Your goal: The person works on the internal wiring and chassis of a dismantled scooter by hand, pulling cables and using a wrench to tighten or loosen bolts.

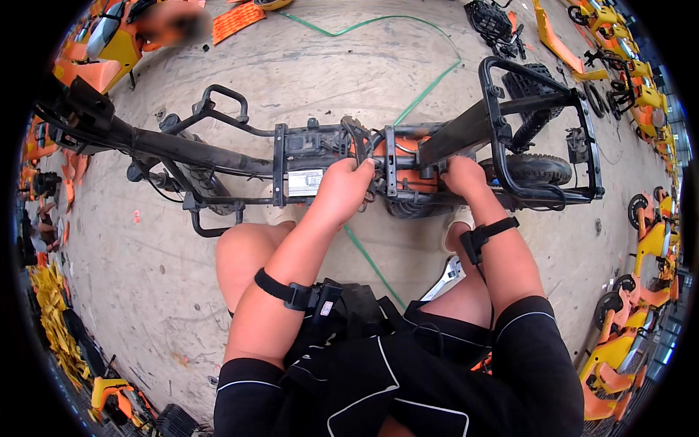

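Note:
A stripped black scooter frame [226, 162] stretches across in front of me, with its steering column at the left and a rear rack [489, 124] at the right. My left hand [345, 191] is closed round a dark, long-handled metal tool [357, 140], perhaps pliers, whose head lies over the frame's middle. Just left of that hand sits a silver labelled box [304, 183] inside the frame. My right hand [464, 177] is closed at the foot of the thick slanted seat tube [459, 135]; its fingertips are partly hidden, and I cannot make out what they grip.
A silver adjustable wrench [445, 277] lies by my right leg. A green hose [429, 91] runs over the concrete floor and under the frame. Yellow and orange scooters [648, 247] line the right side; yellow parts [51, 313] are heaped at the left. A rear wheel [535, 169] sits beneath the rack.

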